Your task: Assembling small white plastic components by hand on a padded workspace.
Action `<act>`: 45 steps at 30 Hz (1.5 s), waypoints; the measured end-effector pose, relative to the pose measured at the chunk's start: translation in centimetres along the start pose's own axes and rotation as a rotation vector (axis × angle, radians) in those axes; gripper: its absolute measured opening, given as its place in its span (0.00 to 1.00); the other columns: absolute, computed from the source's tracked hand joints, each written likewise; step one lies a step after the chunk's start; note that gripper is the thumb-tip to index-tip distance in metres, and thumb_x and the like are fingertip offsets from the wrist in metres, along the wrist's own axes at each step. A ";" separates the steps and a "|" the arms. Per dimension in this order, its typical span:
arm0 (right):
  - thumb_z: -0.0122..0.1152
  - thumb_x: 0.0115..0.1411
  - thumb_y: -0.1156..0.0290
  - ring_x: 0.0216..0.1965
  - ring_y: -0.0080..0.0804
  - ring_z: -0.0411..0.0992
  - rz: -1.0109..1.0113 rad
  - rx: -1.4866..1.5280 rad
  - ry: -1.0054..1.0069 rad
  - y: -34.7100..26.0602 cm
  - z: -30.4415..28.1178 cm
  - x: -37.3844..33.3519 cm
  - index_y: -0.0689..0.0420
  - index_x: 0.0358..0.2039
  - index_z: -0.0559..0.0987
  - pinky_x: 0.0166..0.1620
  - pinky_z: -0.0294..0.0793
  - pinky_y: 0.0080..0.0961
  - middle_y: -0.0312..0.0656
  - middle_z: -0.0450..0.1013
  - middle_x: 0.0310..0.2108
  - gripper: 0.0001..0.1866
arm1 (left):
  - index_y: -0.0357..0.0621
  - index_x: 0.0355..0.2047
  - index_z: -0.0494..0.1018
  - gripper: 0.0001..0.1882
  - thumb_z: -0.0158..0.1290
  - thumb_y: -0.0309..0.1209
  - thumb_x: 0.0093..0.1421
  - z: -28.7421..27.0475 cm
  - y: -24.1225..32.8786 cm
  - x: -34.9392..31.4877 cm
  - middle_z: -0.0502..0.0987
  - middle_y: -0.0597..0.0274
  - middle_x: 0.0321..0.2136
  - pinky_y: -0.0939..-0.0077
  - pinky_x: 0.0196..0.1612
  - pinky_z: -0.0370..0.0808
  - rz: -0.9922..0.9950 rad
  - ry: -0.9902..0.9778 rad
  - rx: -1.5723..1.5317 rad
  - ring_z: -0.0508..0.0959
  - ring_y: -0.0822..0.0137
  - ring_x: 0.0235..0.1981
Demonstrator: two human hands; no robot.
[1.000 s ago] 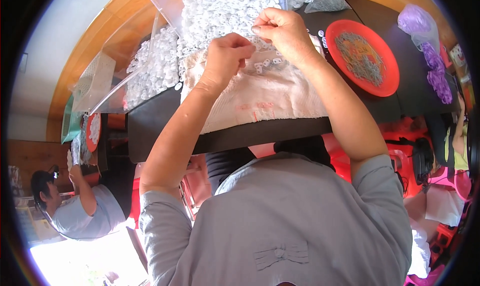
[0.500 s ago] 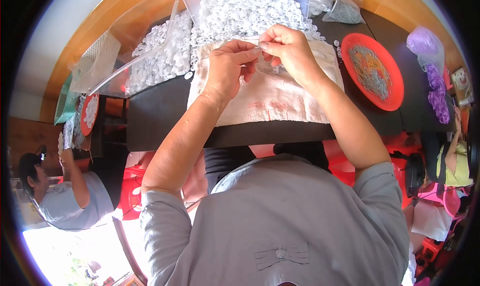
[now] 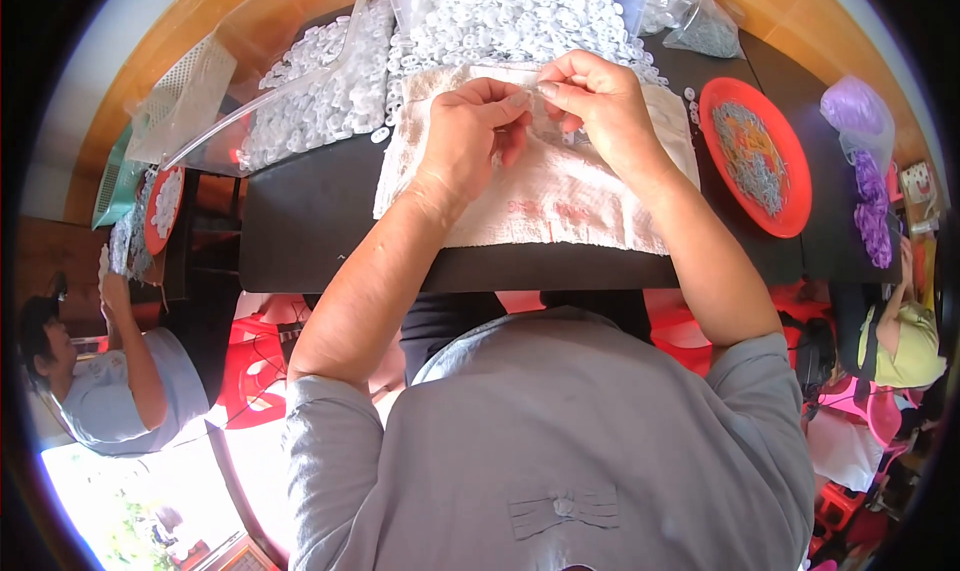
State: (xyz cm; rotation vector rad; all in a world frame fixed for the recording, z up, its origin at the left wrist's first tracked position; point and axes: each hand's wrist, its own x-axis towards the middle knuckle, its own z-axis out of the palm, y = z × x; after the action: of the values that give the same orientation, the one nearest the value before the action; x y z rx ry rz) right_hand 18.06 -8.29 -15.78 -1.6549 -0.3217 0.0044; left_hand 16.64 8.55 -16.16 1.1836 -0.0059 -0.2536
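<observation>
"Fingers first: how do those of the left hand stand?"

"Thumb and forefinger are pressed together, upper middle of the frame. I can't tell whether they pinch anything; it would be too small to make out."

"And the right hand?"

"Just beside it, thumb and forefinger likewise together, their tips near the left ones. Again, I can't tell if something sits between."

"Where are the white pieces?"

"Heaped at the top middle, beyond the hands, with more toward the upper left. One lies alone by the left edge of the cloth."

"That's the pale cloth with reddish marks?"

"Yes, spread beneath both hands on the dark counter."

"What's at the right of the frame?"

"A red plate with thin grey pieces in it, and a purple bag farther right."
</observation>
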 end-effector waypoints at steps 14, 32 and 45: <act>0.55 0.60 0.77 0.28 0.14 0.69 -0.102 -0.150 -0.016 0.3 -0.1 -0.2 0.59 0.35 0.78 0.28 0.67 0.12 0.31 0.75 0.30 0.04 | 0.33 0.33 0.72 0.06 0.53 0.25 0.61 -0.1 0.2 -0.1 0.75 0.58 0.24 0.79 0.18 0.66 0.018 0.011 0.058 0.73 0.71 0.19; 0.55 0.61 0.76 0.29 0.14 0.70 -0.144 -0.258 0.007 0.3 0.1 -0.3 0.58 0.35 0.78 0.29 0.68 0.13 0.30 0.75 0.28 0.04 | 0.33 0.29 0.72 0.05 0.55 0.24 0.58 0.4 0.3 -0.6 0.74 0.62 0.19 0.82 0.12 0.61 0.056 0.109 0.122 0.69 0.76 0.14; 0.55 0.59 0.79 0.28 0.14 0.69 -0.236 -0.344 0.039 0.3 0.4 -0.5 0.60 0.33 0.78 0.29 0.69 0.14 0.30 0.75 0.27 0.04 | 0.34 0.30 0.73 0.06 0.56 0.26 0.58 0.4 0.3 -0.7 0.74 0.62 0.20 0.83 0.14 0.62 0.082 0.101 0.176 0.70 0.75 0.15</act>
State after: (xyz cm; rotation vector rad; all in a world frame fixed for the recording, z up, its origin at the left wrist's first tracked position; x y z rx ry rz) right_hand 17.52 -8.00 -16.19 -1.9437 -0.5081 -0.2734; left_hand 15.91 8.43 -15.65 1.3674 0.0120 -0.1226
